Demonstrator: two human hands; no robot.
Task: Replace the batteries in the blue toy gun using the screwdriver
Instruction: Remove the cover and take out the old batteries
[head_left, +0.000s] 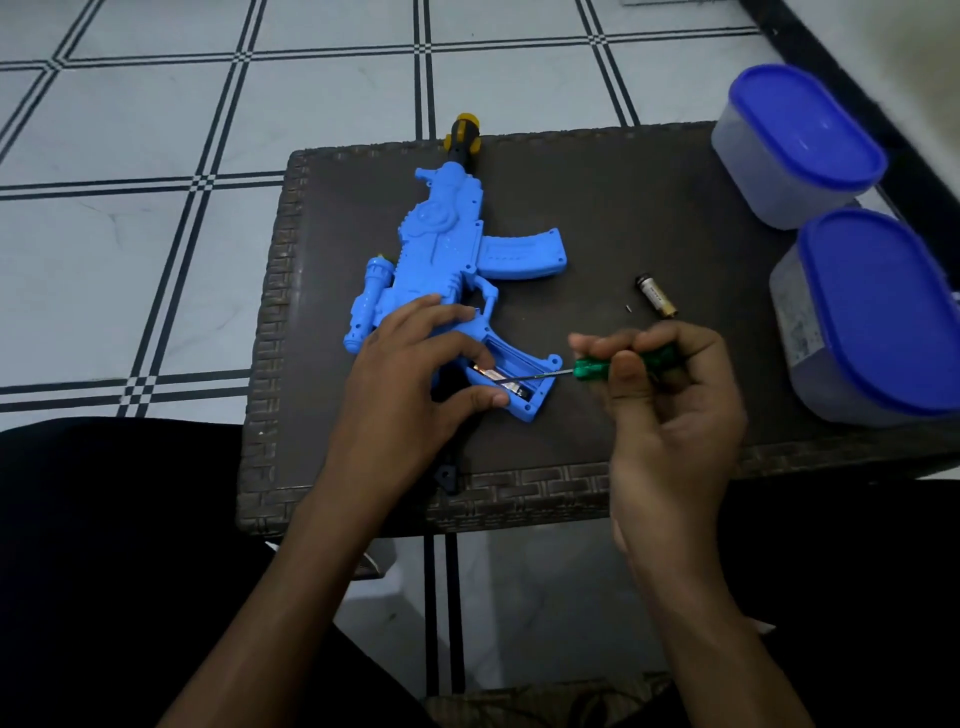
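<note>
The blue toy gun (441, 244) lies flat on a dark woven table (597, 218), its yellow-and-black muzzle pointing away from me. Its grip compartment is open, and a battery (498, 382) shows inside. My left hand (415, 374) presses down on the gun's grip, fingers around the open compartment. My right hand (670, 405) is closed on a green-handled screwdriver (592, 368), whose thin shaft reaches left into the compartment against the battery. A loose battery (656, 295) lies on the table to the right, with a tiny screw (629, 308) beside it.
Two clear tubs with blue lids stand at the table's right edge, one behind (795, 145) and one nearer (872, 317). A small black part (445, 475) sits at the table's near edge. White tiled floor with dark lines surrounds the table.
</note>
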